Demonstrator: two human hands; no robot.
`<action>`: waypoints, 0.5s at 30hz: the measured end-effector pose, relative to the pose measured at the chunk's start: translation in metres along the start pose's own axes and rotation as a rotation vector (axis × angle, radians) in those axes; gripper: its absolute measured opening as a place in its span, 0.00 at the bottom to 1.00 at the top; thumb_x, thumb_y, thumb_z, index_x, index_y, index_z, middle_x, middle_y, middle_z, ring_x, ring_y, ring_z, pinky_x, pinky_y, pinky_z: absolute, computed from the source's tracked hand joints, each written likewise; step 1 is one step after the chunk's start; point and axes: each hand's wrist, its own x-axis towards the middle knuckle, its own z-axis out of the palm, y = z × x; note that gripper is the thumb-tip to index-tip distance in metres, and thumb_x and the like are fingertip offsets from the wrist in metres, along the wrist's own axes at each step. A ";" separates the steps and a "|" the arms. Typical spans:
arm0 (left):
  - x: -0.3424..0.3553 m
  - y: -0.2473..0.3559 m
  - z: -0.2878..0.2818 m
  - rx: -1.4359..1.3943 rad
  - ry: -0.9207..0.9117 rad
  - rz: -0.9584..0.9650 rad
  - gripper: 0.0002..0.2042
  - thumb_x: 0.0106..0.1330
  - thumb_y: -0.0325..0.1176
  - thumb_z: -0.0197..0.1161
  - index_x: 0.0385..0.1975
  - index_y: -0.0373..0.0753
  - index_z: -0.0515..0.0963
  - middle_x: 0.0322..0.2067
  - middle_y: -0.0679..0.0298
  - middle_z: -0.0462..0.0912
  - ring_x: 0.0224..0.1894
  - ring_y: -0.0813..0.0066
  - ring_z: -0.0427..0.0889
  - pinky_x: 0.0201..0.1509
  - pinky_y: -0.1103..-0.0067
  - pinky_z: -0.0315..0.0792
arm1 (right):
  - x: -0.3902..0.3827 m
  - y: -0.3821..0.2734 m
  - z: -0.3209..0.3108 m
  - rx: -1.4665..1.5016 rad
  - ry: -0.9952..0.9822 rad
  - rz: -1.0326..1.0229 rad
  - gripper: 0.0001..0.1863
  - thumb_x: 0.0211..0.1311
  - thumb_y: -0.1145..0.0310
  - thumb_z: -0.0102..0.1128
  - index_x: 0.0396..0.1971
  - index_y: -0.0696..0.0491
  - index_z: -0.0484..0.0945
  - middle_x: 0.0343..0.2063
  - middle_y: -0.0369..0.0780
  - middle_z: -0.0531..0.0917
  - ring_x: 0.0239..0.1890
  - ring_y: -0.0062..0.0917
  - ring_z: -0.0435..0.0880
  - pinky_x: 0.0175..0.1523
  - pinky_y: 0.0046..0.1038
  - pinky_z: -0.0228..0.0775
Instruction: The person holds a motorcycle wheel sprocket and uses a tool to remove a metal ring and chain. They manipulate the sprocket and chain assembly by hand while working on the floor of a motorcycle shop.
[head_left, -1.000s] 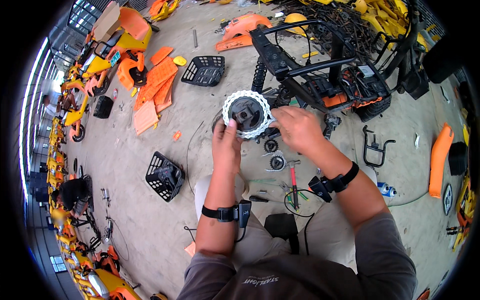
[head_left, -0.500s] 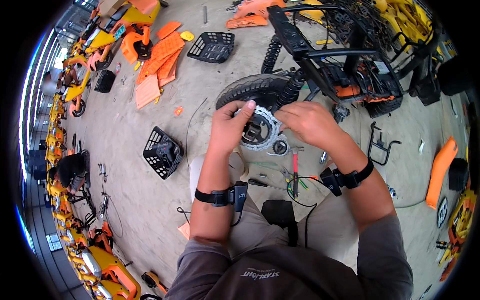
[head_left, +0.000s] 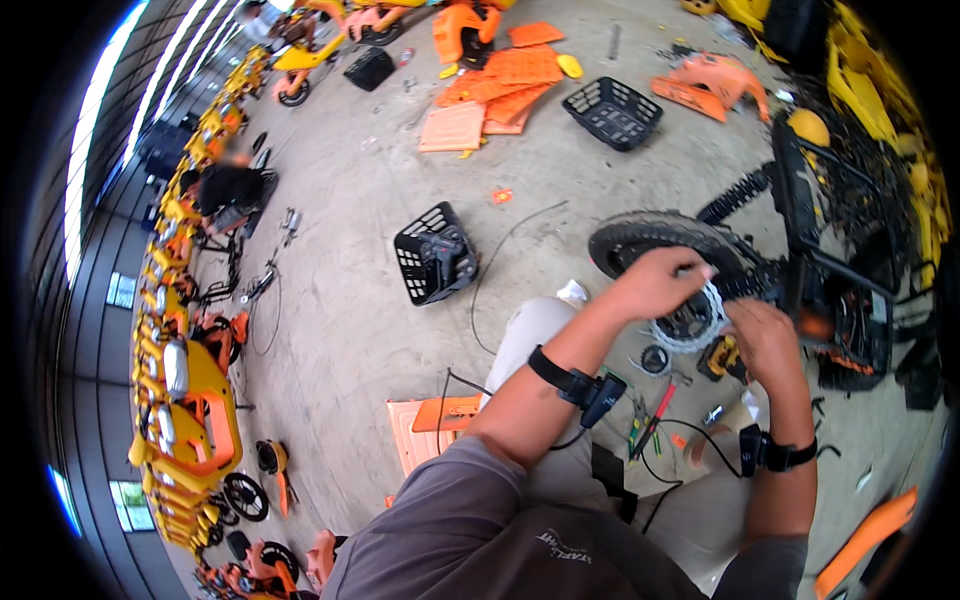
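Note:
My left hand (head_left: 668, 283) grips the upper side of a dark sprocket ring wrapped in silver chain (head_left: 690, 338). My right hand (head_left: 760, 335) has its fingers bent onto the chain at the ring's right; its fingertips are small and partly hidden. The ring is beside a black tyre (head_left: 645, 225) and a spring shock (head_left: 732, 200) on a black scooter frame (head_left: 815, 268). Below the ring lie a small sprocket with chain (head_left: 655, 360), a yellow-and-black tool (head_left: 723, 358), a red-handled hammer (head_left: 663, 400) and green-handled pliers (head_left: 634, 428).
Black crates (head_left: 612, 112) (head_left: 418, 270) stand on the floor, one holding a drill (head_left: 443, 255). Orange panels (head_left: 450, 127) lie scattered. A crouching co-worker (head_left: 225, 192) works at left beside rows of yellow scooters (head_left: 200, 400). Yellow parts (head_left: 860, 80) are piled at upper right.
The view has swung leftward, so the scene sits further right. Both hands have gone from holding the chained ring up to holding it beside the tyre.

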 end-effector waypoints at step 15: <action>0.026 -0.012 -0.007 0.295 -0.087 -0.076 0.17 0.64 0.46 0.65 0.34 0.34 0.83 0.31 0.45 0.83 0.39 0.44 0.82 0.42 0.58 0.74 | 0.029 0.019 0.022 0.036 -0.108 -0.015 0.18 0.47 0.75 0.69 0.41 0.58 0.80 0.37 0.48 0.84 0.40 0.46 0.84 0.45 0.41 0.76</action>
